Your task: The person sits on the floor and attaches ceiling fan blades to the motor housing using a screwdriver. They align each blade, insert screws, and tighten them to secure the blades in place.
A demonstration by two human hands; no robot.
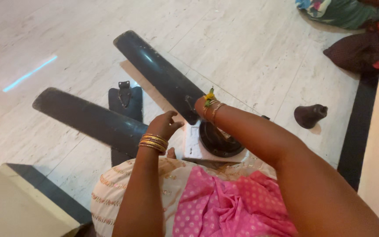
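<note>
We count three dark fan blades [91, 117] on the floor [251, 48], one motor [219, 141] and one bell-shaped cover [309, 116]. Our left hand [164, 124] hangs loose, holding nothing; whether our right hand [201, 105] grips we cannot tell.

Head camera looks steeply down, close, at the floor [251, 48].

Floor left of the fan blades [110, 120] is open. Reach toward the motor [219, 140] is hemmed by blades at left; the dark cone cover [309, 116] lies well right.
</note>
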